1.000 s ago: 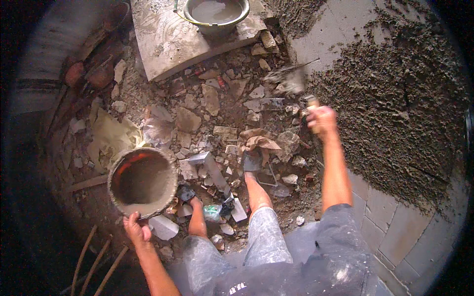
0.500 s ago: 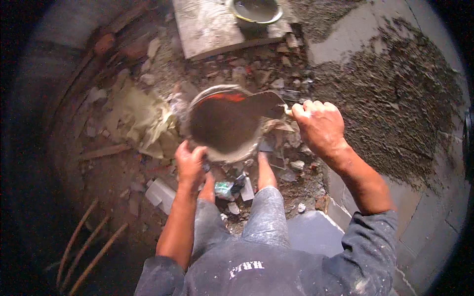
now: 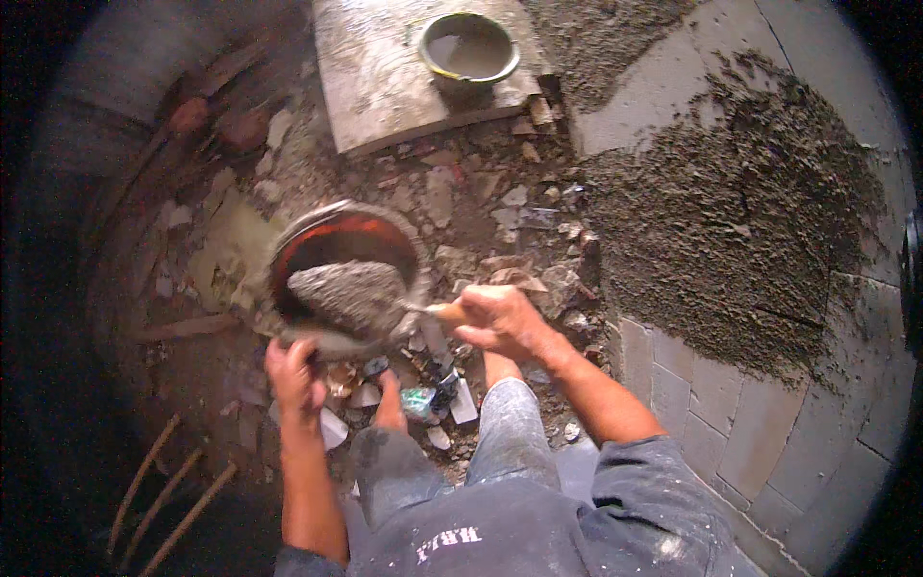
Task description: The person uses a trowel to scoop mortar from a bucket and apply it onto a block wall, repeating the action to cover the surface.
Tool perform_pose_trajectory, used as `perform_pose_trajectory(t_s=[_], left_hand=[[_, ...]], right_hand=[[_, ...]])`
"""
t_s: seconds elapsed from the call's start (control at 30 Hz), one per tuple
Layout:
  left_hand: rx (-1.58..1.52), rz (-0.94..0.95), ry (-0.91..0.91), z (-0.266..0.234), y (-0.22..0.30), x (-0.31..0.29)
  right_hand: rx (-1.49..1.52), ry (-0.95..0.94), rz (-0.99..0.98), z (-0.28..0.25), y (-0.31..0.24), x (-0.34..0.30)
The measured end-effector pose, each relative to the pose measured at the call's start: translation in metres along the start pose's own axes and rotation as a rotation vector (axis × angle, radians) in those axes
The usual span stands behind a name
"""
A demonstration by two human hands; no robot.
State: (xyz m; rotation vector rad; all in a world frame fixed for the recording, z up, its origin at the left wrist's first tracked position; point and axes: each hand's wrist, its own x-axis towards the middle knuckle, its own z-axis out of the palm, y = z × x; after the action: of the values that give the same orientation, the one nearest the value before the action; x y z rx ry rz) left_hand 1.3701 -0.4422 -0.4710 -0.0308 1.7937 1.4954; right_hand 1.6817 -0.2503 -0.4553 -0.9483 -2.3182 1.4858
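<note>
My right hand [image 3: 508, 319] is closed round the wooden handle of a trowel [image 3: 448, 312]. A heap of wet grey mortar [image 3: 351, 293] covers the trowel's blade, which lies over the mouth of a bucket [image 3: 421, 252]. The bucket's inner wall shows orange-red near the top, and the trowel and mortar hide much of its inside. At the bucket's near left rim, my left hand [image 3: 296, 373] is closed on the edge. Rough mortar [image 3: 721, 221] coats part of the grey block wall [image 3: 740, 423] to my right.
A round basin [image 3: 470, 48] with greyish liquid stands on a pale, mortar-stained board [image 3: 370, 96] ahead. Broken rubble [image 3: 538, 284] and scraps cover the ground round my feet. Several thin curved rods [image 3: 173, 500] stick up at the lower left.
The trowel has come left from beyond the bucket's right rim to over its mouth and now carries mortar. The bucket and my left hand sit lower and further left in view.
</note>
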Motion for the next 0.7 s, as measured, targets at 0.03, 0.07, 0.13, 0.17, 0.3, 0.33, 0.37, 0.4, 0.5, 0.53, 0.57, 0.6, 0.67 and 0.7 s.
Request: perform_pose_trajectory(t_s=[0.03, 0.07, 0.13, 0.17, 0.3, 0.33, 0.37, 0.4, 0.5, 0.53, 0.57, 0.6, 0.67, 0.7], left_hand=[[0.036, -0.063, -0.025, 0.001, 0.011, -0.006], [-0.019, 0.036, 0.025, -0.019, -0.007, 0.0], [-0.051, 0.034, 0.1, -0.011, -0.003, -0.009], [-0.012, -0.019, 0.099, -0.018, 0.0, -0.009], [0.073, 0.007, 0.158, -0.023, -0.021, -0.005], [0.13, 0.0, 0.183, -0.027, -0.023, -0.004], [0.13, 0.001, 0.172, -0.019, -0.022, -0.006], [0.002, -0.007, 0.129, -0.006, -0.022, -0.013], [-0.053, -0.055, 0.09, 0.018, -0.013, -0.036], [-0.062, -0.065, 0.076, 0.02, -0.013, -0.038], [-0.07, -0.073, 0.063, 0.018, -0.016, -0.039], [-0.02, -0.062, 0.003, 0.028, -0.017, -0.036], [0.089, -0.039, -0.072, 0.032, -0.017, -0.033], [0.069, -0.018, -0.074, 0.048, -0.006, -0.044]], right_hand=[[0.098, 0.043, -0.02, -0.004, 0.011, -0.001], [0.152, 0.018, -0.013, -0.013, 0.017, 0.0], [0.383, -0.031, 0.153, -0.029, 0.049, -0.008], [0.5, 0.003, 0.183, -0.035, 0.071, -0.009], [0.575, 0.256, 0.56, -0.13, 0.189, -0.04], [0.543, 0.42, 0.638, -0.171, 0.218, -0.057], [0.507, 0.604, 0.681, -0.219, 0.231, -0.08], [0.456, 0.761, 0.656, -0.264, 0.223, -0.103], [-0.026, 0.831, 0.541, -0.349, 0.106, -0.142], [-0.123, 0.722, 0.523, -0.354, 0.052, -0.136], [-0.218, 0.611, 0.504, -0.344, 0.007, -0.124], [-0.355, 0.528, 0.46, -0.333, -0.035, -0.12], [-0.557, 0.354, 0.396, -0.29, -0.095, -0.092], [-0.645, 0.272, 0.4, -0.262, -0.124, -0.074]])
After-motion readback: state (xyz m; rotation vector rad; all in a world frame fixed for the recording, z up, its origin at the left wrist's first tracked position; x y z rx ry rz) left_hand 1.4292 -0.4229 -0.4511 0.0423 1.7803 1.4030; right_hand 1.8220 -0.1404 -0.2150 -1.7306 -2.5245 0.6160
